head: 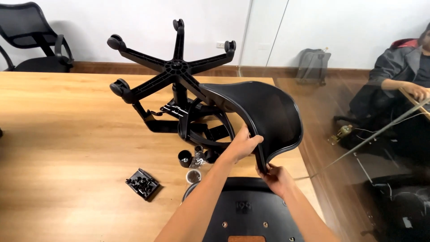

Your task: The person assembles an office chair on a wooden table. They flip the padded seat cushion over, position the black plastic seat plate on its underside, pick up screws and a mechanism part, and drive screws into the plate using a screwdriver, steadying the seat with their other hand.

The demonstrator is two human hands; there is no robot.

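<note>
A black mesh chair backrest is held tilted above the wooden table. My left hand grips its lower left edge. My right hand clasps the bottom end of its frame, just above a black chair seat that lies upside down at the table's near edge. Behind the backrest stands an upturned five-star chair base with castors, fixed to a seat mechanism and armrests.
A small black tray of screws, a plastic bag of hardware, a black cap and a roll of tape lie near the seat. A black office chair stands at back left. A seated person is at the right, a grey backpack by the wall.
</note>
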